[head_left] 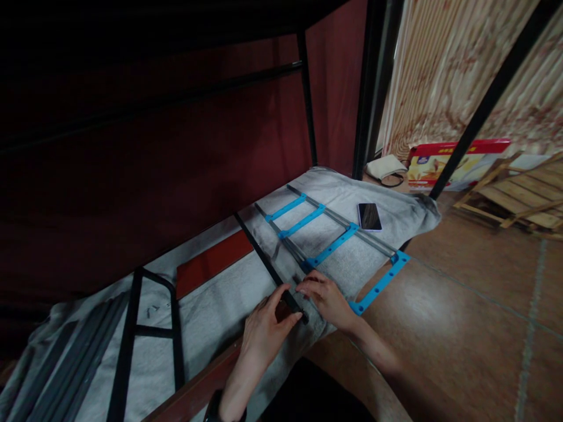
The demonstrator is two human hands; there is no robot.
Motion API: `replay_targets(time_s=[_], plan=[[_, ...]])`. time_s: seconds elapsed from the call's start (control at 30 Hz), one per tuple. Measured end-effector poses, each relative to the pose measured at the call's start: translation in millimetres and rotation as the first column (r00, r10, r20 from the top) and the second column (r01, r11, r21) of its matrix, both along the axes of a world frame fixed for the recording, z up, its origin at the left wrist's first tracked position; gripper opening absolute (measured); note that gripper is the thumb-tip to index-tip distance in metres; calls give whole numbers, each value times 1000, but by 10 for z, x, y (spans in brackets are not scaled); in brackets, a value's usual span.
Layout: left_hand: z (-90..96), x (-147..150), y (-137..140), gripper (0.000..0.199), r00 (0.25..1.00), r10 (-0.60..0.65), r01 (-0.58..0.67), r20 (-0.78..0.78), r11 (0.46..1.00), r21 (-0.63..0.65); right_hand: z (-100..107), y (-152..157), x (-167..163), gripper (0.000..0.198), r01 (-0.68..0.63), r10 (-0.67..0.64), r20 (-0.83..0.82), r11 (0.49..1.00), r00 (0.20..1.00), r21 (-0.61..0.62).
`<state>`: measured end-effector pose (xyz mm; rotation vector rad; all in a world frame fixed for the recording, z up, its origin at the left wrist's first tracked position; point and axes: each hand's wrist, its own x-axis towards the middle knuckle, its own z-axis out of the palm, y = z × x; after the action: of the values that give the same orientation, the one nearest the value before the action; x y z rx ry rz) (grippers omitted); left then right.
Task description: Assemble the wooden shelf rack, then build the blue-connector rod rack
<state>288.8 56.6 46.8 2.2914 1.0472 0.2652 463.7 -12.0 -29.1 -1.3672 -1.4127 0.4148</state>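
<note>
A black metal bar [268,262] lies slantwise on the grey cloth [211,316]. Around its near end, the thumb and index finger of my left hand [264,328] are closed, one on each side. Just right of the bar, my right hand [324,298] has its fingertips drawn together in a pinch; anything between them is too small to make out. Beyond my right hand lies a ladder-like frame of grey rods [336,218] joined by blue plastic crosspieces [334,245]. To the bar's left is a flat orange-red panel [211,262].
A black tubular frame [153,331] and several grey tubes [74,363] lie at left. A phone [369,216] rests on the cloth. Black uprights [484,111] rise at right. On the tiled floor are a red-yellow box [440,167], a white pouch [386,167] and slatted wooden furniture [523,193].
</note>
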Motion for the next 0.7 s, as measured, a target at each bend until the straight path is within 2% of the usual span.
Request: replay_targets(time_s=[0.17,0.43,0.7], plan=[[-31,-18,19,55,1000,-15,15,4,1000,13,64,34,48,24,-56,56,-19,998,998,1],[-74,-67,59,54,999,-41,44,32,996,-79,133,14,87,26,-92,92,92,996,992,-5],[-68,-46,23,62,996,65,-57,66,991,-119,90,17,59,25,-58,58,87,998,994,-11]])
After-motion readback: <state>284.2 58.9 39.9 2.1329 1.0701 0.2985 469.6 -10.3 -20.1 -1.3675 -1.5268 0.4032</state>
